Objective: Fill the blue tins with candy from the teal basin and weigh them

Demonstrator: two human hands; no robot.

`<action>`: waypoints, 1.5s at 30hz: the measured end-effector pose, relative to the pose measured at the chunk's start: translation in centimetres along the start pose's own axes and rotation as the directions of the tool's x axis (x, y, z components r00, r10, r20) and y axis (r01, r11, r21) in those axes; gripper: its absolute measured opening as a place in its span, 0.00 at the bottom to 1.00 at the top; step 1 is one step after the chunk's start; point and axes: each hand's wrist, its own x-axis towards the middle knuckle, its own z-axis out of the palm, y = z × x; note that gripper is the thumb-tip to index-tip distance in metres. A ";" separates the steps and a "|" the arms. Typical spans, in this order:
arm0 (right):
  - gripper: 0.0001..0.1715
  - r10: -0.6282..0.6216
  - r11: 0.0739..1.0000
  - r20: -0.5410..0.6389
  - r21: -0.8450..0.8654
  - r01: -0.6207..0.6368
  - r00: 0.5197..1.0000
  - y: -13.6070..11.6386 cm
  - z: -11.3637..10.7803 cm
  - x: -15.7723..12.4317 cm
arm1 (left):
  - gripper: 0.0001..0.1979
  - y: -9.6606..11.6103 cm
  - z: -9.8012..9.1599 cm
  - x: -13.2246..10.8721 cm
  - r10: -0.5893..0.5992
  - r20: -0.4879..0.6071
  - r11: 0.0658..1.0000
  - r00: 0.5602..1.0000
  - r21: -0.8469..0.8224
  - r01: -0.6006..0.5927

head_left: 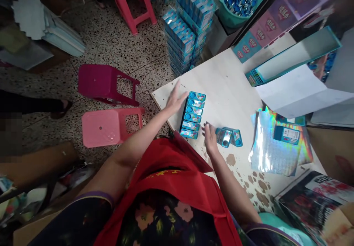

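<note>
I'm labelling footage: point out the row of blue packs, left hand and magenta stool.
Row of blue packs [194, 112], head view: a middle pack.
Left hand [173, 101], head view: hand's middle.
Magenta stool [101, 82], head view: seat.

We see a reddish-pink stool [136, 4] at eleven o'clock, a magenta stool [95, 83] between nine and ten, a pale pink stool [102, 133] at nine, a turquoise basin [233, 20] at one, and a shiny rainbow-tinted sheet [264, 146] between three and four.

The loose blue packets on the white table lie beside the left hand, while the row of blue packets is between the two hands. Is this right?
Not quite: the head view shows the loose blue packets beside the right hand, not the left hand. The row of blue packets is indeed between the hands on the white table.
</note>
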 end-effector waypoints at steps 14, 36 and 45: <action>0.10 -0.018 0.802 0.275 -0.571 0.178 0.961 6.0 -2.4 -9.2 | 0.15 -3.4 2.1 -20.2 0.437 0.450 0.607 0.779 0.491 -0.625; 0.27 0.169 0.951 -0.174 0.289 -0.113 0.970 11.3 -3.4 -9.5 | 0.14 -4.0 3.2 -18.3 0.177 0.490 0.726 0.854 0.520 -0.449; 0.25 0.226 0.914 -0.047 0.354 -0.196 0.973 11.3 -4.8 -9.4 | 0.14 0.2 8.4 -18.7 0.027 0.668 0.836 0.744 0.393 -0.383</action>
